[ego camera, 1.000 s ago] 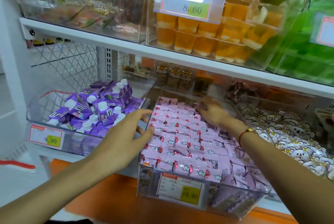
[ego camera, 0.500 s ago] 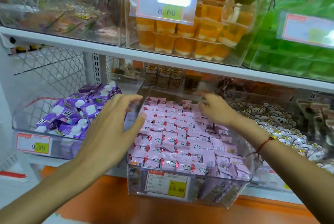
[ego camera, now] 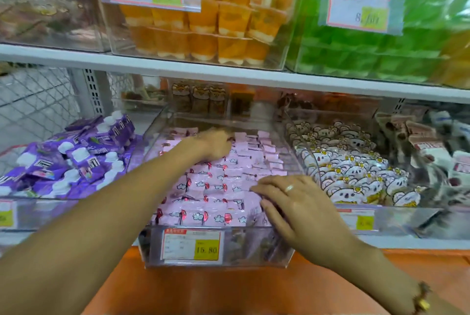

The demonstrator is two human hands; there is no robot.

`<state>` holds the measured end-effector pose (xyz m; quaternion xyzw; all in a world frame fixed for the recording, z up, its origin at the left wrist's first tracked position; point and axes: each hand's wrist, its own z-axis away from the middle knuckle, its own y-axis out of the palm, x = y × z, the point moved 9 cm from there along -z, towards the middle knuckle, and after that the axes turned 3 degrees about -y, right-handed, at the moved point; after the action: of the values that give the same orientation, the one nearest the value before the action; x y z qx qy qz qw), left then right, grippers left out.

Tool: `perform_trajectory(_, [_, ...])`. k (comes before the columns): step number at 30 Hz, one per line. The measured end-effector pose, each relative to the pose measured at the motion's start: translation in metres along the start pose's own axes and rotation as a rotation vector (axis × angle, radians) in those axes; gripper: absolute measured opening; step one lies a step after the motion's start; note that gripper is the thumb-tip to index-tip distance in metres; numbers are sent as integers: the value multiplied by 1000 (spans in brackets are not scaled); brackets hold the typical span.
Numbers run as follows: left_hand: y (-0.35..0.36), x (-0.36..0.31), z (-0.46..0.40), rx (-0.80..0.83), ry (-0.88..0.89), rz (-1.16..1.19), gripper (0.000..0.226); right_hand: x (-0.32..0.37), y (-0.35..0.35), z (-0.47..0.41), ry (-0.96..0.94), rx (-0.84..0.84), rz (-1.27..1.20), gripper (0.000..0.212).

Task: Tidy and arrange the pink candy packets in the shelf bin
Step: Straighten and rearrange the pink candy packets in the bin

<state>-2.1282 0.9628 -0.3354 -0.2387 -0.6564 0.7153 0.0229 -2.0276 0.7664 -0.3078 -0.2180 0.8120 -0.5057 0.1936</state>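
A clear shelf bin [ego camera: 254, 248] with a 15.80 price tag [ego camera: 192, 244] holds several pink candy packets [ego camera: 218, 187], laid in rough rows. My left hand [ego camera: 216, 145] reaches deep to the back of the bin, its fingers bent down onto the rear packets; the fingertips are hidden. My right hand [ego camera: 292, 202], with a ring on it, lies flat on the packets at the bin's front right corner, fingers spread and pointing left.
A bin of purple pouches [ego camera: 76, 157] stands to the left and a bin of koala-print packets [ego camera: 351, 169] to the right. The white shelf edge [ego camera: 229, 73] above carries bins of orange jelly cups [ego camera: 203, 29] and green packs [ego camera: 381, 55].
My left hand moved from the bin's left rim to the back middle of the packets. My right hand came from the back right to the front right corner.
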Motion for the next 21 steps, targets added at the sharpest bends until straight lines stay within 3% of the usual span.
perform_trajectory(4, [1,0,3,-23,52,-49,33,0,1,1,11,-20,-17,31])
perform_trajectory(10, [-7,-8,13,87,-3,-60,42,0,1,-3,37,36,-75,26])
perform_trajectory(13, [-39,-26,41,-113,19,-33,43,-6,1,-5,70,84,-156,29])
perform_trajectory(16, [-56,-45,97,-297,131,17,30,-8,3,-15,68,219,-146,35])
perform_trajectory(21, [-21,-56,167,-200,201,12,38,-9,3,-38,128,391,-186,25])
